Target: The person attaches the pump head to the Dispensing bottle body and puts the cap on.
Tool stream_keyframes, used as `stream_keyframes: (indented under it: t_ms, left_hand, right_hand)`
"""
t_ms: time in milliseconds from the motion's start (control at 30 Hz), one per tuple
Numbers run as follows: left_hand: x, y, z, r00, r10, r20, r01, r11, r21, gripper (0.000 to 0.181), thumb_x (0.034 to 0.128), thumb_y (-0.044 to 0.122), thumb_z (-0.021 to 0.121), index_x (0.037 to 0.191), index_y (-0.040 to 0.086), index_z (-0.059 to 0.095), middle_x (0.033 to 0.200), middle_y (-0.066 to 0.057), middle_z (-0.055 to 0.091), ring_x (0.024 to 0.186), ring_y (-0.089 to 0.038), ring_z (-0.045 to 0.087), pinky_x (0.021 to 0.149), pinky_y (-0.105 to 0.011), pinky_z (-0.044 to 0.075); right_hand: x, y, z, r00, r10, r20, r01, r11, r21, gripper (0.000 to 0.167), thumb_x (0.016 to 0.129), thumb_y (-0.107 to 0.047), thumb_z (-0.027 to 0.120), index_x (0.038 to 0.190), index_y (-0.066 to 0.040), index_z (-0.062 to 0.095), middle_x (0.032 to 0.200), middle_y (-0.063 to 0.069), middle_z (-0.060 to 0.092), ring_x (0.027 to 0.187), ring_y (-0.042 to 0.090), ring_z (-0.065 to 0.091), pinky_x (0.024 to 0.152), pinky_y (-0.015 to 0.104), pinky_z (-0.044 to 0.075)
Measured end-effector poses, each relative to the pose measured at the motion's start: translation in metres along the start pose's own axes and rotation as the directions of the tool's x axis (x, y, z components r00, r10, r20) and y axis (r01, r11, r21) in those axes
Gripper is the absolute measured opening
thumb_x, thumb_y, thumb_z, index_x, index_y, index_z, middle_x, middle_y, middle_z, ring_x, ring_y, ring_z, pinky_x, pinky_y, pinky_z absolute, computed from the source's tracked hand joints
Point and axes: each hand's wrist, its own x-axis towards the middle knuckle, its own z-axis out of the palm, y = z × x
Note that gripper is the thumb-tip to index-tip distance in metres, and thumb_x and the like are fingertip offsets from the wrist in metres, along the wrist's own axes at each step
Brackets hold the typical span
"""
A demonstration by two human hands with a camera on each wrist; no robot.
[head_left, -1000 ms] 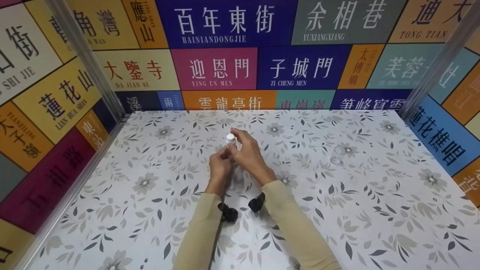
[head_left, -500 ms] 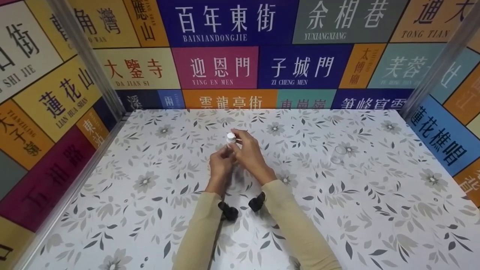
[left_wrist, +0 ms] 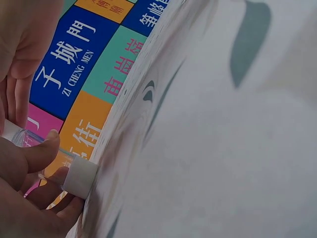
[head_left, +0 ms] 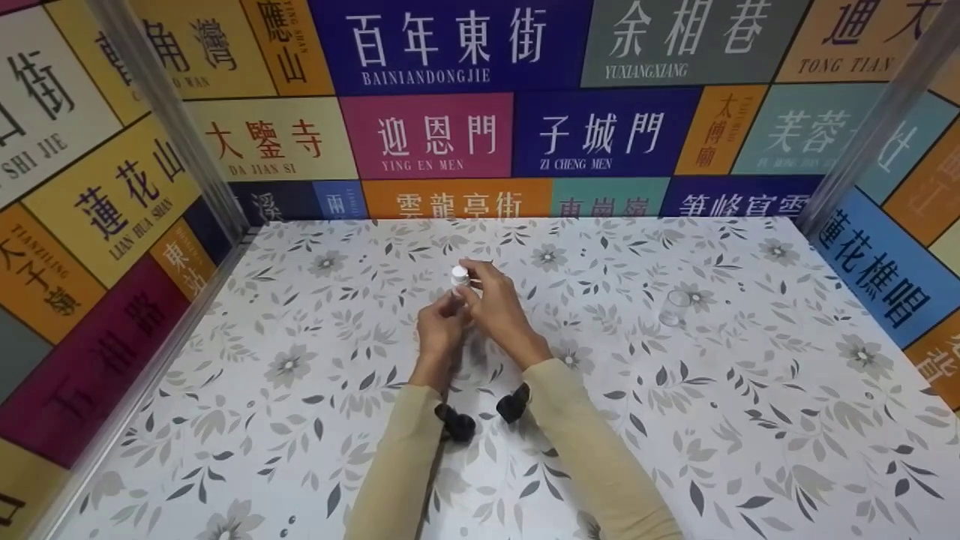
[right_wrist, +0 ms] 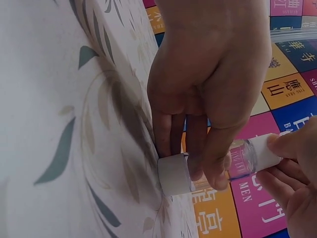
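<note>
Between both hands is a small clear bottle, with a white upper cap and a white lower end. It stands roughly upright, its lower end at the tabletop; whether it touches the cloth I cannot tell. My left hand grips the clear body low down, thumb on one side and fingers on the other, as the left wrist view shows. Higher up, my right hand pinches the white cap between thumb and fingers. From the head view the hands hide most of the body.
A clear cup is on the floral tablecloth, well to the right of the hands. Printed panels wall the table's back and sides. A black wrist camera is on each forearm.
Both hands stay in place around the bottle. The right fingers on the cap shift only very slightly; the small overall shift of the scene comes from the head camera.
</note>
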Motion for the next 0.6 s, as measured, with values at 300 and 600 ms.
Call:
stream_keyframes:
  t_ms: [300,600]
  left_hand:
    - [0.0016,0.0009,-0.0010,1.000,-0.029,-0.005,0.029,1.000,0.009,0.034,0.0854,0.001,0.069,0.119,0.004,0.073,0.112,-0.018,0.075,0.095,-0.023,0.067,0.080,-0.029,0.054]
    - [0.0012,-0.0007,-0.0018,1.000,-0.013,0.004,0.013,0.996,0.083,0.022,0.0859,0.006,0.072,0.107,0.003,0.077,0.105,-0.016,0.077,0.087,-0.023,0.065,0.072,-0.027,0.051]
  right_hand:
    - [0.0015,0.0000,-0.0007,1.000,0.009,0.006,-0.009,1.000,-0.015,0.044,0.092,-0.005,0.068,0.134,0.003,0.056,0.130,0.021,0.062,0.120,0.033,0.064,0.102,0.034,0.053]
    - [0.0001,0.0013,0.0004,1.000,-0.006,0.009,0.006,1.000,-0.028,0.039,0.093,-0.001,0.066,0.131,0.005,0.057,0.126,0.022,0.064,0.114,0.032,0.067,0.099,0.035,0.054]
